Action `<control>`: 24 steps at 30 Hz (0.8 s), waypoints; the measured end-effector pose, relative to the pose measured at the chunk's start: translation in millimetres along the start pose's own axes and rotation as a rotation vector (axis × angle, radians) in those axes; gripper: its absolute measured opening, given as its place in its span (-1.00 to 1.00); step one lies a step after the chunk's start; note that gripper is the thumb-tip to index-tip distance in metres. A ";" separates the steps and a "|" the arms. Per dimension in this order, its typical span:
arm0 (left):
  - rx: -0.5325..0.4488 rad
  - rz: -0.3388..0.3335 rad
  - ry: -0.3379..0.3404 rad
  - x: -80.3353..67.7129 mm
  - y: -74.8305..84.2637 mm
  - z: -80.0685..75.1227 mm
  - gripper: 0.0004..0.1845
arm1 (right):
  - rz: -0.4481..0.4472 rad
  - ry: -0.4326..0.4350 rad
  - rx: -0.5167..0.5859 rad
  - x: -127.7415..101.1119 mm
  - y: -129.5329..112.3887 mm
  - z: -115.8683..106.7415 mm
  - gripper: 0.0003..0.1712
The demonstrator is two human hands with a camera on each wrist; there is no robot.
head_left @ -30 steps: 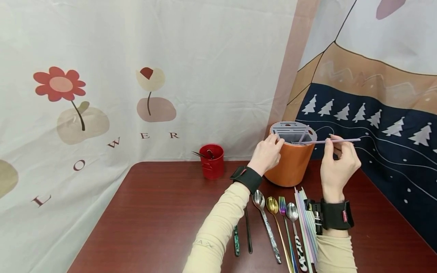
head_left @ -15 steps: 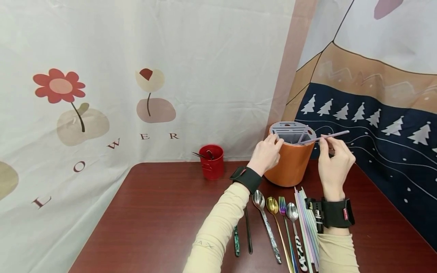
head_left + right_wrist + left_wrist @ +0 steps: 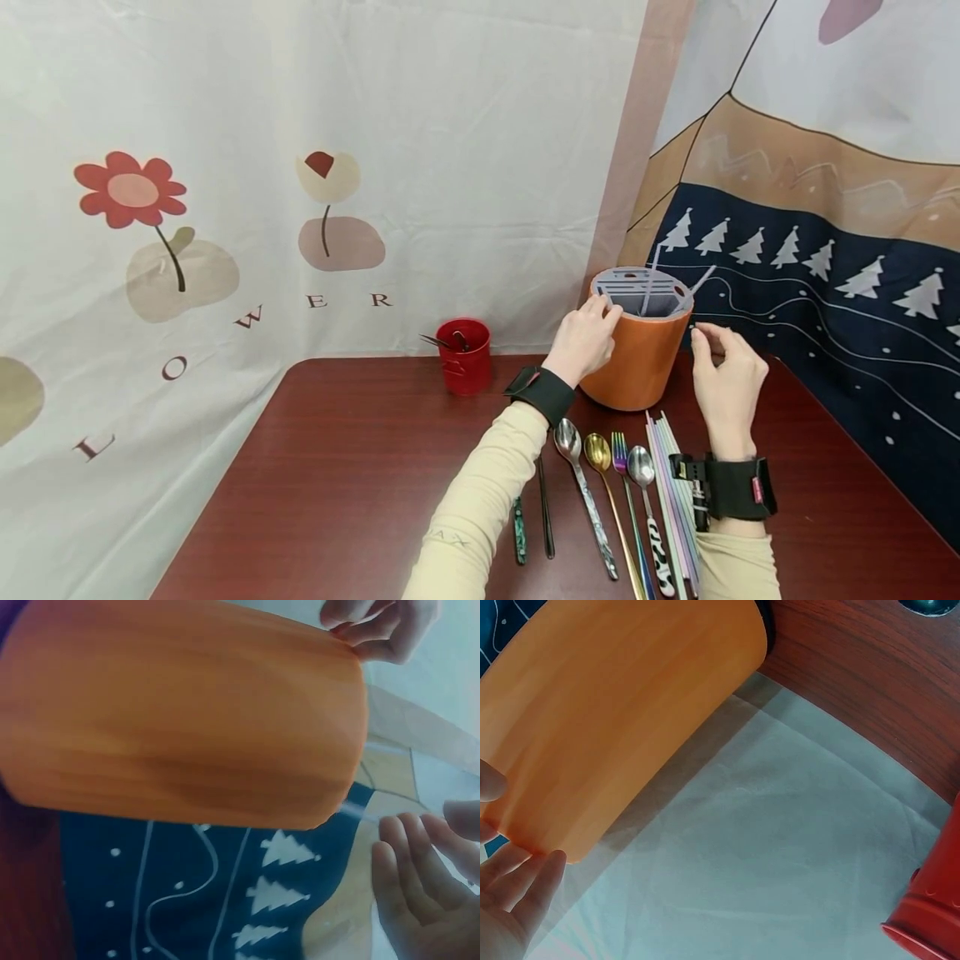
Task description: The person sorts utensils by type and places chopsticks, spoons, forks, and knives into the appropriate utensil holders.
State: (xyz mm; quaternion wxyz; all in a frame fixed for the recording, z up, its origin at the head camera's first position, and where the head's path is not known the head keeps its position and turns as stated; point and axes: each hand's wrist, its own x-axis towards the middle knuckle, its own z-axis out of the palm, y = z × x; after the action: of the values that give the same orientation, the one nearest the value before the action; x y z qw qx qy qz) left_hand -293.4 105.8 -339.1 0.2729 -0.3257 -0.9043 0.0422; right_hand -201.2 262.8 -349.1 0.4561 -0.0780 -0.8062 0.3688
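Observation:
My left hand [image 3: 587, 340] grips the near left rim of an orange utensil holder [image 3: 633, 367] with a grey slotted top. In the left wrist view its thumb and fingers [image 3: 525, 889] are at the rim. Two lilac chopsticks stand in the holder's open compartment: one upright chopstick [image 3: 651, 282], and one tilted chopstick [image 3: 702, 279] leaning out over the right rim. My right hand [image 3: 729, 379] is just off the right rim, below the leaning chopstick's end. In the right wrist view its thumb and fingers [image 3: 390, 847] stand apart, holding nothing.
On the brown table [image 3: 337, 475] lie several pastel chopsticks [image 3: 675, 500], a black-and-white-handled spoon [image 3: 652, 517], a rainbow fork [image 3: 628, 487], a gold spoon [image 3: 600, 454] and a silver spoon [image 3: 581, 483]. A red cup [image 3: 467, 367] with small utensils stands at the back.
The chopstick my right hand pinched has dropped into the holder and now leans on its rim. The right hand has come down and left. My left hand stays at the rim.

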 end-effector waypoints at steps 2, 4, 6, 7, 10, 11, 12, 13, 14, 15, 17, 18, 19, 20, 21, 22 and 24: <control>-0.003 0.001 -0.002 0.1 0.3 0.5 -0.62 | 0.037 -0.043 -0.035 -7.9 5.5 -2.9 -0.69; -0.004 0.004 -0.006 0.3 0.1 0.5 -0.62 | 0.075 -0.098 -0.077 -15.8 11.2 -5.7 -0.69; -0.005 0.001 -0.008 0.7 -0.2 0.0 -0.61 | 0.104 -0.181 -0.119 -22.1 16.3 -8.1 -0.68; -0.005 -0.001 -0.009 0.8 -0.5 0.0 -0.61 | 0.112 -0.226 -0.138 -24.7 18.6 -9.2 -0.67; -0.010 -0.005 -0.011 0.7 -1.1 -0.4 -0.61 | 0.123 -0.373 -0.195 -28.9 24.0 -12.9 -0.65; -0.014 -0.005 -0.010 0.6 -1.2 -0.5 -0.61 | 0.125 -0.420 -0.209 -29.5 25.3 -14.3 -0.64; -0.018 -0.004 -0.011 0.5 -1.2 -0.2 -0.62 | 0.128 -0.463 -0.226 -29.9 26.6 -15.8 -0.63; -0.022 -0.001 -0.011 0.3 -1.1 -0.2 -0.62 | 0.136 -0.501 -0.240 -30.3 28.1 -17.2 -0.64; -0.024 0.001 -0.009 0.3 -1.0 0.0 -0.62 | 0.150 -0.547 -0.255 -30.5 29.3 -18.7 -0.64; -0.026 0.002 -0.008 0.4 -0.9 0.2 -0.62 | 0.168 -0.595 -0.269 -30.6 30.8 -19.9 -0.64; -0.026 0.000 -0.007 0.8 -0.6 1.1 -0.62 | 0.208 -0.695 -0.295 -30.0 33.9 -21.7 -0.63; -0.022 -0.001 -0.008 1.0 -0.4 1.4 -0.61 | 0.235 -0.745 -0.311 -29.5 35.7 -22.4 -0.63; -0.018 -0.001 -0.009 1.3 -0.1 1.7 -0.61 | 0.264 -0.793 -0.328 -28.9 37.4 -23.1 -0.63; -0.016 -0.001 -0.010 1.6 -0.2 1.8 -0.61 | 0.289 -0.838 -0.345 -28.1 39.1 -23.5 -0.62; -0.016 -0.002 -0.012 1.9 -0.4 1.8 -0.61 | 0.314 -0.877 -0.364 -27.2 41.1 -24.0 -0.62; -0.017 -0.002 -0.013 2.1 -0.5 1.8 -0.61 | 0.339 -0.912 -0.386 -26.5 42.9 -24.3 -0.62; -0.019 -0.004 -0.016 2.4 -0.7 2.1 -0.61 | 0.395 -0.970 -0.426 -26.4 46.7 -25.0 -0.66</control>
State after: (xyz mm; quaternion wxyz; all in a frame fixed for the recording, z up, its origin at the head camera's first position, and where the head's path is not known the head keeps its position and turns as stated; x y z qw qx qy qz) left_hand -296.4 107.0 -339.6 0.2625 -0.3263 -0.9074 0.0356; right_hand -176.2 297.2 -390.3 -0.0700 -0.1394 -0.9502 0.2698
